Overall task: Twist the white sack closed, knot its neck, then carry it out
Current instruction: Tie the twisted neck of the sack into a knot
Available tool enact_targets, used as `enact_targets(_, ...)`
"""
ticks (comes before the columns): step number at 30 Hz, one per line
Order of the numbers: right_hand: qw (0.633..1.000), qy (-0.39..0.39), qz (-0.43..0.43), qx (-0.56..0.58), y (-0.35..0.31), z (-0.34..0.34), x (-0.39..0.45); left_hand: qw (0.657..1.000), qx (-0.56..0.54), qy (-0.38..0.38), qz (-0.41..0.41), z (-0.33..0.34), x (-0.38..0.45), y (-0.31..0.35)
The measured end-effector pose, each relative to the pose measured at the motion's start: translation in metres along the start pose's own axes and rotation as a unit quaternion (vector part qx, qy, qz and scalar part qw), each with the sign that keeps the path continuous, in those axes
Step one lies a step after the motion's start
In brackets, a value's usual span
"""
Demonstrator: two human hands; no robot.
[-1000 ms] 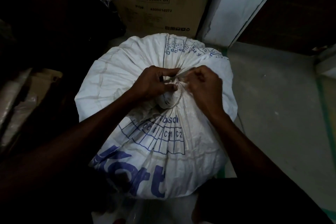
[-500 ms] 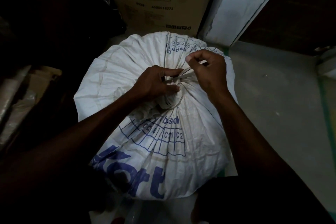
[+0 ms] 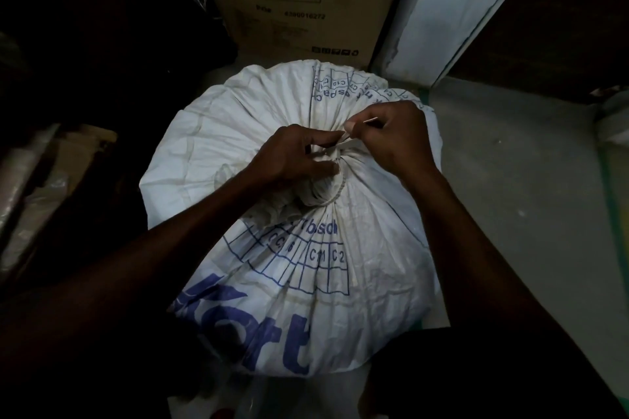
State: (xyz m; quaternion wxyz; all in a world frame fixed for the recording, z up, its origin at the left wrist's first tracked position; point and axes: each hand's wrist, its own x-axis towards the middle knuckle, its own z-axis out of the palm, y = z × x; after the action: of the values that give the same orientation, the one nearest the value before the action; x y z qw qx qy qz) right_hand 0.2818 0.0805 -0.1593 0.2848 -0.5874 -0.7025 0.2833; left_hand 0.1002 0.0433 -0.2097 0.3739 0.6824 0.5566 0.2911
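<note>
A full white woven sack [image 3: 238, 126] with blue print stands on the floor below me. Its top is gathered into a twisted neck [image 3: 323, 189] at the centre. My left hand [image 3: 292, 156] is clamped around that neck from the left. My right hand [image 3: 394, 136] sits just to the right of it, thumb and fingers pinched on a thin white strip [image 3: 350, 141] that runs taut from the neck up and to the right. The base of the neck is partly hidden under my left palm.
A brown cardboard box [image 3: 292, 10] stands right behind the sack. A white door frame [image 3: 439, 17] rises at the back right, with grey floor [image 3: 517, 201] stretching to the right. Dark clutter and wrapped bundles [image 3: 30, 180] crowd the left side.
My right hand moved up and right from the neck, drawing the strip taut, then came slightly lower. My left hand has kept its hold on the neck.
</note>
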Motion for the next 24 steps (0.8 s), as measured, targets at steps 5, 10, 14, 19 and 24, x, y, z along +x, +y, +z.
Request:
enact_targets(5, 0.998, 0.039, 0.043, 0.031, 0.001, 0.009, 0.005, 0.999, 0.034, -0.019, 0.001, 0.000, 0.001, -0.001)
enact_targets(10, 0.995, 0.070, 0.059, 0.048, -0.001, 0.014, 0.007, 0.998, 0.049, -0.031, 0.002, -0.001, 0.001, -0.002)
enact_targets(14, 0.993, 0.084, 0.059, 0.050, -0.004, 0.015, 0.008, 0.998, 0.044, -0.038, 0.003, -0.001, -0.001, -0.002)
enact_targets(19, 0.995, 0.087, -0.038, -0.034, -0.011, 0.017, -0.001, 0.997, 0.067, -0.029, -0.005, -0.001, 0.001, -0.006)
enact_targets(24, 0.975, 0.089, -0.103, -0.175, -0.031, 0.019, -0.042, 0.999, 0.050, -0.017, 0.007, -0.005, 0.001, 0.000)
